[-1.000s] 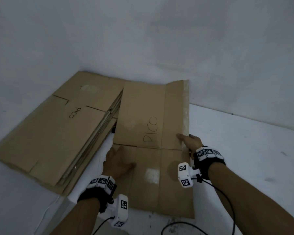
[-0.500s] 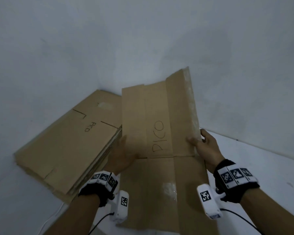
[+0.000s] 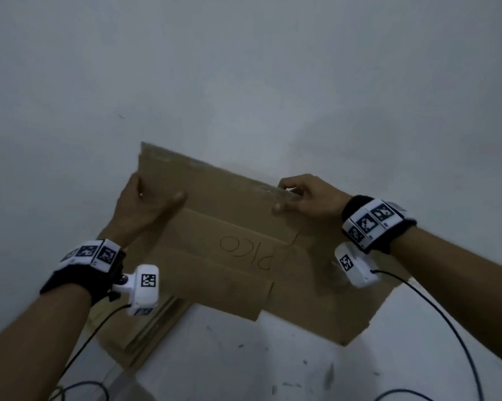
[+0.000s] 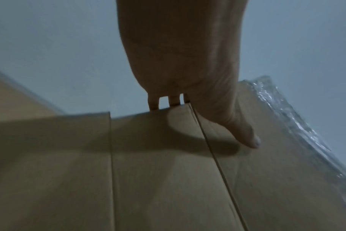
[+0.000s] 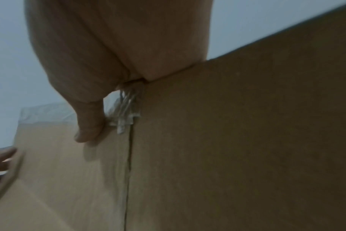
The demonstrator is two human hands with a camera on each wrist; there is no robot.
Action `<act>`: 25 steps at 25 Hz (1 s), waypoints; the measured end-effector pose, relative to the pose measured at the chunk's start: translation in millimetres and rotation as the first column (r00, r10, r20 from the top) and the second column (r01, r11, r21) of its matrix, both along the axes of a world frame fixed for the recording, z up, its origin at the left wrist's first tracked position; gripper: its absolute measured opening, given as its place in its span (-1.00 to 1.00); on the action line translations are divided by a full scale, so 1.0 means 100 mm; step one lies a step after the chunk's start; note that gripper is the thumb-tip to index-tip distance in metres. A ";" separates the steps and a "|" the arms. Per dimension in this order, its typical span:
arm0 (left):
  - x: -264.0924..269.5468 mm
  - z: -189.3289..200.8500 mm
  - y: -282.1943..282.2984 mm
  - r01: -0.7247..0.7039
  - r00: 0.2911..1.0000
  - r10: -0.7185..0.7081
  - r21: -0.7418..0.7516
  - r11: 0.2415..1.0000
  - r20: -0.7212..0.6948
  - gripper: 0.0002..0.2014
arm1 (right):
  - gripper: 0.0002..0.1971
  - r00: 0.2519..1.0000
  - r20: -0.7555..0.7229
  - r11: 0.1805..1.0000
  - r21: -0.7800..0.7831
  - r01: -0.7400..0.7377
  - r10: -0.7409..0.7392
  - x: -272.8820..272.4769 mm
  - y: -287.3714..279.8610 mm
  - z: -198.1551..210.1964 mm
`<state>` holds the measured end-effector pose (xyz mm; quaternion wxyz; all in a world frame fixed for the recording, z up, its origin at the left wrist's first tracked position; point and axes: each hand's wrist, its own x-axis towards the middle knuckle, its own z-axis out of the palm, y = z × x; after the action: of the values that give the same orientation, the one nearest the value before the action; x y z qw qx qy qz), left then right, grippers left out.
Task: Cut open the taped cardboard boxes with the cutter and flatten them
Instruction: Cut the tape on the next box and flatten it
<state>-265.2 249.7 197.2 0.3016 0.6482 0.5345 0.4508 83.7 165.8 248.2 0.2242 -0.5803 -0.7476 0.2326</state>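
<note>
I hold a flattened brown cardboard box marked "PICO" up off the surface, turned sideways in front of the wall. My left hand grips its left edge, thumb on the front and fingers behind. My right hand pinches the top edge, where crumpled clear tape runs along it. The left wrist view has the thumb pressed on the cardboard, with tape on the far edge. In the right wrist view the thumb lies beside a shred of tape. No cutter is visible.
A stack of flattened cardboard lies low at the left, mostly hidden behind the held sheet. The white surface below is scuffed. Black cables trail from both wrist cameras. A plain white wall stands close behind.
The sheet went from lying on the surface to being lifted and rotated sideways, its taped edge now on top. Both hands rose with it and shifted their grip to its edges.
</note>
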 end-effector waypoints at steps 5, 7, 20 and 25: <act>-0.64 -0.51 -0.31 -0.091 0.955 0.133 -0.167 0.982 0.265 -0.42 | -0.73 0.963 0.268 0.999 0.015 -0.037 0.032 -0.56 0.66 -0.03; -0.82 -0.78 -0.35 -0.183 0.913 0.257 -0.243 0.953 0.318 -0.31 | -0.58 0.922 0.385 0.996 0.083 -0.007 -0.026 -0.88 0.96 -0.14; -1.71 -2.09 0.31 -0.415 0.559 0.776 -0.713 0.565 0.290 -0.30 | -0.40 0.836 0.480 0.902 -0.429 -0.041 0.267 -1.81 1.71 -2.28; -1.82 -2.38 0.67 -0.439 0.520 0.833 -0.778 0.448 0.187 -0.27 | -0.32 0.933 0.353 0.897 -0.430 0.098 0.067 -1.68 1.79 -2.83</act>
<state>-447.1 316.3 -40.9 0.4387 0.0743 0.7541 0.4831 -84.3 345.3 -35.2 -0.0514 -0.6545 -0.6988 0.2841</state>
